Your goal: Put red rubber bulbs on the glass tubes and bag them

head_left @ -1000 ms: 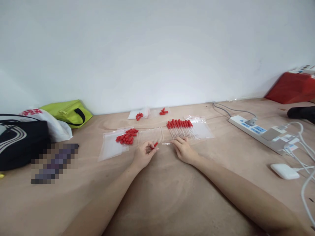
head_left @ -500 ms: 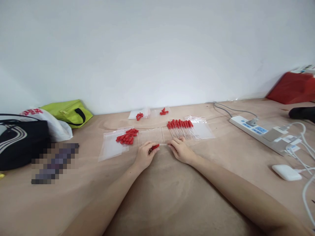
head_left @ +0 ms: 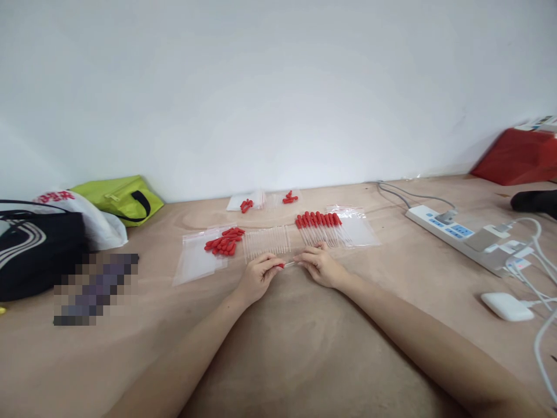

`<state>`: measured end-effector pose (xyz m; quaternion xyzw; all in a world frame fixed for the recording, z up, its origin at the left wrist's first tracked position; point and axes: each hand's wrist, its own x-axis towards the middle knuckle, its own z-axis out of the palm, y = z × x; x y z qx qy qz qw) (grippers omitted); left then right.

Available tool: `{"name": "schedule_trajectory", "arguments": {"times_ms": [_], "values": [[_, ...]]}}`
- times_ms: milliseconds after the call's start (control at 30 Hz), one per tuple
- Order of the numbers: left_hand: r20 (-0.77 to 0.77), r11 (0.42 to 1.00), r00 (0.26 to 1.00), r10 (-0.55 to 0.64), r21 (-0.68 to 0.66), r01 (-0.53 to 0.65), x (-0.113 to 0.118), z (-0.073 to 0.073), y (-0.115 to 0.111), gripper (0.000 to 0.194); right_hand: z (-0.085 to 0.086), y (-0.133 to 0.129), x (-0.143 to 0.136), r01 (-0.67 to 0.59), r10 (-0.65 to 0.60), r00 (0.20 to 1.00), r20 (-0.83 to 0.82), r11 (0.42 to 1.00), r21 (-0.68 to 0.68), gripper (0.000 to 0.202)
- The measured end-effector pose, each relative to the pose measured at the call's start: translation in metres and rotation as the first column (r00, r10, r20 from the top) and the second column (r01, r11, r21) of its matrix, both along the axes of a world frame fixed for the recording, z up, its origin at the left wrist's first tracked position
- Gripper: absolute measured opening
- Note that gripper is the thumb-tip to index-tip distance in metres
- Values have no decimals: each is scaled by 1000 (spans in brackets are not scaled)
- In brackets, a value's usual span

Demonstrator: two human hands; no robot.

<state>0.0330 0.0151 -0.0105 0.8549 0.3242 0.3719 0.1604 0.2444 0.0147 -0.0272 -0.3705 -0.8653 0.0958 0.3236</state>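
Note:
My left hand (head_left: 258, 276) is closed on a red rubber dropper bulb (head_left: 281, 265), mostly hidden by the fingers. My right hand (head_left: 322, 267) pinches a thin clear glass dropper tube (head_left: 289, 264), whose left end meets the bulb's mouth. Just beyond my hands lies a row of bare glass tubes (head_left: 266, 241). To its left is a heap of loose red bulbs (head_left: 224, 242), partly on a clear zip bag (head_left: 195, 261). Right of the row, several droppers with red bulbs fitted (head_left: 319, 223) lie side by side.
More red bulbs (head_left: 246, 205) lie on small bags near the wall. Another zip bag (head_left: 361, 227) sits beside the fitted droppers. On the right are a power strip (head_left: 456, 238) with cables and a white charger case (head_left: 507, 306). Bags, including a lime one (head_left: 117, 197), stand at the left.
The red bulb and glass tube have come together and dipped slightly, with less of both showing between my hands. My left fingers now cover most of the bulb.

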Motion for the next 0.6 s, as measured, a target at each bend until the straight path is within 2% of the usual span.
{"name": "schedule_trajectory", "arguments": {"times_ms": [233,433,600], "values": [[-106,999,994,0,32,4,0,1,-2,21,2,-3,0,33,-39,994,102,998,62,20],[-207,982,975,83,184,-44,-1,0,-3,21,4,-6,-1,37,-53,988,146,993,111,20],[-226,975,970,90,219,-39,-1,1,-4,20,7,-10,-3,36,-56,985,166,992,125,21]]}}
